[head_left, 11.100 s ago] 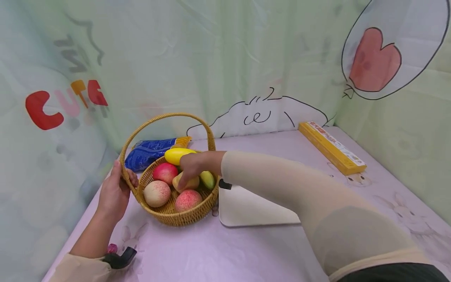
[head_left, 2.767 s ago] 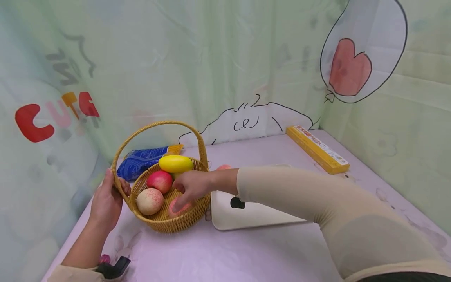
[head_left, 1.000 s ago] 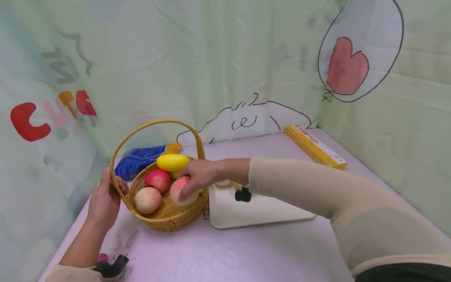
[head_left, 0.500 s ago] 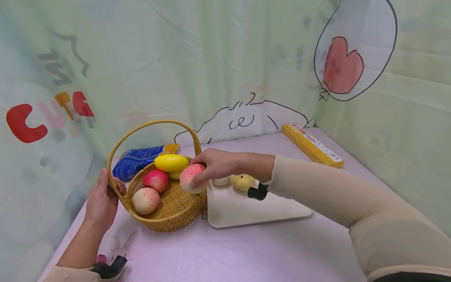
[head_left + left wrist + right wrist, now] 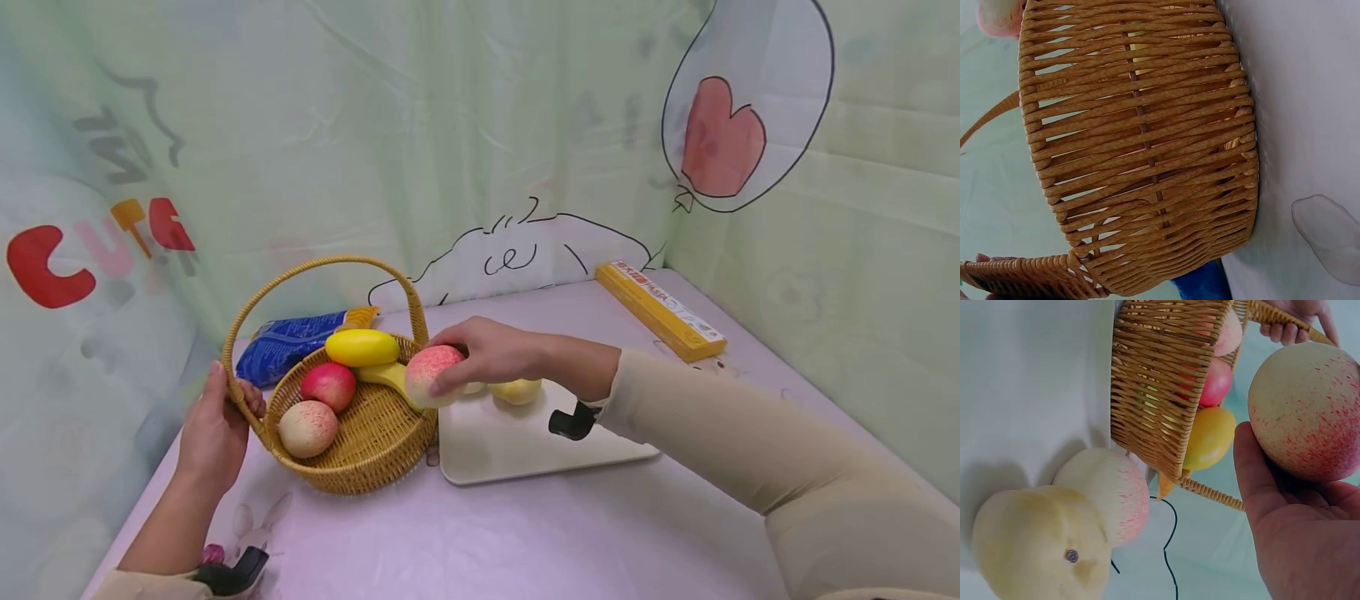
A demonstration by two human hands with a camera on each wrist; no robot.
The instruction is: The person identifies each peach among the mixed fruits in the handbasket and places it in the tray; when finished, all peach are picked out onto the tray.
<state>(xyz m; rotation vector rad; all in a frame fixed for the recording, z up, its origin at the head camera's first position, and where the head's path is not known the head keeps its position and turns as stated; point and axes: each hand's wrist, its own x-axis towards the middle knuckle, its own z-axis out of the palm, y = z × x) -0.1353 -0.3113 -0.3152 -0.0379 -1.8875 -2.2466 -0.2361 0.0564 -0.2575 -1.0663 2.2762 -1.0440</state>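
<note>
My right hand [image 5: 491, 354] grips a pink-and-cream peach [image 5: 429, 379] above the right rim of the wicker basket [image 5: 348, 481]. Up close in the right wrist view, thumb and fingers cup this peach [image 5: 1307, 412] from below. With my left hand [image 5: 213, 433] I hold the base of the basket's arched handle [image 5: 234, 350]. Inside the basket lie a second peach [image 5: 307, 428], a red apple-like fruit [image 5: 328, 386], a yellow mango-like fruit [image 5: 363, 347] and a banana [image 5: 390, 377]. On the white board [image 5: 547, 446] sit a pale yellow pear-like fruit [image 5: 1041, 544] and another peach [image 5: 1107, 494].
Behind the basket lies a blue packet [image 5: 288, 343] with an orange end. A long yellow box [image 5: 660, 310] rests at the back right of the table. Printed curtains [image 5: 465, 125] close off the back and sides.
Pear-like fruit and a peach now show on the board. My right hand has lifted another peach from the basket's front and moved it right. My left hand keeps hold of the handle.
</note>
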